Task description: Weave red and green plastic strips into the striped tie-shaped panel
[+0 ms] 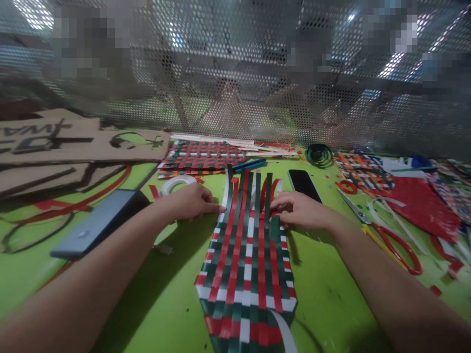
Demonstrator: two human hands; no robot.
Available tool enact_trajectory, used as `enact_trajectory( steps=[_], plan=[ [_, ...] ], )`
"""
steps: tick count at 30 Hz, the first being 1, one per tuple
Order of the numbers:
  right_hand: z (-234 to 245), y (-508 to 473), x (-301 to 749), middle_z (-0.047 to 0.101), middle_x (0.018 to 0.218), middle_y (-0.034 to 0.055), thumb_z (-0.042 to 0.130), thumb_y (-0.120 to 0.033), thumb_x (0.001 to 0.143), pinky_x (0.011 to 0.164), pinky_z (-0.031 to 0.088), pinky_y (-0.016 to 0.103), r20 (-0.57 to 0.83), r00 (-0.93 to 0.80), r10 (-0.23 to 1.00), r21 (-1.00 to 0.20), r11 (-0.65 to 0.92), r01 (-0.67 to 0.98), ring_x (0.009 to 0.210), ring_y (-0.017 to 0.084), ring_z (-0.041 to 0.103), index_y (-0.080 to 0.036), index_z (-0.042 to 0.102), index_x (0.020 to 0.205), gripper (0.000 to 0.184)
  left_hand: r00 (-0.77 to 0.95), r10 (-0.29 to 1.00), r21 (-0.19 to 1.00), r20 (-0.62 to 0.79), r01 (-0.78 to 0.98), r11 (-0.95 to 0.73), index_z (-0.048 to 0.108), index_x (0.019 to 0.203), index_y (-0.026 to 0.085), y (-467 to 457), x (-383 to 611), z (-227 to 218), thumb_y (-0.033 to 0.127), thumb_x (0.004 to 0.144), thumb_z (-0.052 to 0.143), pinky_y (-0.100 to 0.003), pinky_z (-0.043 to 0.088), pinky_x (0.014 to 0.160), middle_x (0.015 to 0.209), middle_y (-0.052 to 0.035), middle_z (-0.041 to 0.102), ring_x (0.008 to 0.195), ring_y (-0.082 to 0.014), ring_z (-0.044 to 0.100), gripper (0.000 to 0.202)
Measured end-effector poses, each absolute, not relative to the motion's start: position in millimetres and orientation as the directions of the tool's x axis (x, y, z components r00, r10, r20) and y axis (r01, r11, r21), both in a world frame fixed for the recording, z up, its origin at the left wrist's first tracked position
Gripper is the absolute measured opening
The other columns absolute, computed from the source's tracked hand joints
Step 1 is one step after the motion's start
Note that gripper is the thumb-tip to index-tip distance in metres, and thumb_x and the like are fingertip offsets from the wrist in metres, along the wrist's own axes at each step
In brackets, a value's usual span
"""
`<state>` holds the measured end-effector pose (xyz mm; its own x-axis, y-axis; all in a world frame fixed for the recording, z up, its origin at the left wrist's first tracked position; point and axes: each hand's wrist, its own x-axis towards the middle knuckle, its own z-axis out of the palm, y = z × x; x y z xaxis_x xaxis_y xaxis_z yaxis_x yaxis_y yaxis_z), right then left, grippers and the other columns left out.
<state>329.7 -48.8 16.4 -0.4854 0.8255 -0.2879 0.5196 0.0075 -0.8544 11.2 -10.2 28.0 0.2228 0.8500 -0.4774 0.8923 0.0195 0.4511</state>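
A partly woven mat (247,264) of red, green and white plastic strips lies on the green table (331,294) in front of me, with loose strip ends (253,189) standing up at its far edge. My left hand (191,201) rests at the mat's left edge, fingers together and pinching a white strip end. My right hand (300,210) sits at the right edge, fingers curled round a red strip.
A finished woven panel (202,156) lies behind. A tape roll (178,183), a grey phone (97,223), cardboard sheets (73,144) sit left. A black phone (303,184), green strip coil (319,154), red-handled scissors (390,240) and woven scraps (405,196) sit right. Perforated metal screen (235,73) stands behind.
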Motion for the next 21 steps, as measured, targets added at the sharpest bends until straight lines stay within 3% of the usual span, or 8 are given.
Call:
enact_trajectory(
  steps=[6, 10, 16, 21],
  plan=[
    [15.7, -48.0, 329.6, 0.066, 0.11, 0.0095, 0.079, -0.022, 0.078, 0.064, 0.054, 0.025, -0.201, -0.486, 0.851, -0.794, 0.149, 0.589, 0.082, 0.016, 0.066, -0.018, 0.079, 0.091, 0.014, 0.248, 0.848, 0.468, -0.468, 0.884, 0.0, 0.057, 0.063, 0.022, -9.1, 10.0, 26.4, 0.069, 0.067, 0.074, -0.024, 0.04, 0.04, 0.052, -0.0003, 0.059, 0.041, -0.014, 0.053, 0.05],
    [17.4, -51.6, 328.5, 0.063, 0.115, 0.0095, 0.072, -0.026, 0.086, 0.057, 0.054, 0.024, -0.266, -0.485, 0.833, -0.844, 0.042, 0.535, 0.072, 0.013, 0.065, -0.018, 0.078, 0.099, 0.016, 0.251, 0.845, 0.475, -0.471, 0.88, 0.004, 0.059, 0.064, 0.022, -8.8, 10.3, 26.3, 0.07, 0.066, 0.074, -0.023, 0.04, 0.039, 0.053, -0.0005, 0.059, 0.041, -0.014, 0.053, 0.05],
    [18.0, -53.8, 325.5, 0.068, 0.095, 0.006, 0.069, -0.032, 0.09, 0.052, 0.051, 0.024, -0.274, -0.478, 0.835, -0.866, 0.002, 0.5, 0.061, 0.012, 0.064, -0.018, 0.076, 0.093, 0.016, 0.218, 0.851, 0.46, -0.477, 0.887, 0.031, 0.059, 0.063, 0.023, -10.1, 11.9, 27.6, 0.07, 0.065, 0.074, -0.024, 0.039, 0.04, 0.052, -0.0011, 0.059, 0.041, -0.0144, 0.053, 0.05],
    [21.3, -55.2, 320.6, 0.07, 0.082, 0.0058, 0.073, -0.027, 0.085, 0.057, 0.047, 0.024, -0.235, -0.426, 0.874, -0.816, 0.061, 0.575, 0.071, 0.016, 0.062, -0.018, 0.076, 0.087, 0.01, 0.25, 0.861, 0.492, -0.443, 0.871, 0.001, 0.061, 0.066, 0.022, -12.1, 10.9, 25.7, 0.068, 0.066, 0.076, -0.024, 0.04, 0.041, 0.055, -0.0001, 0.062, 0.043, -0.0148, 0.056, 0.048]
  ],
)
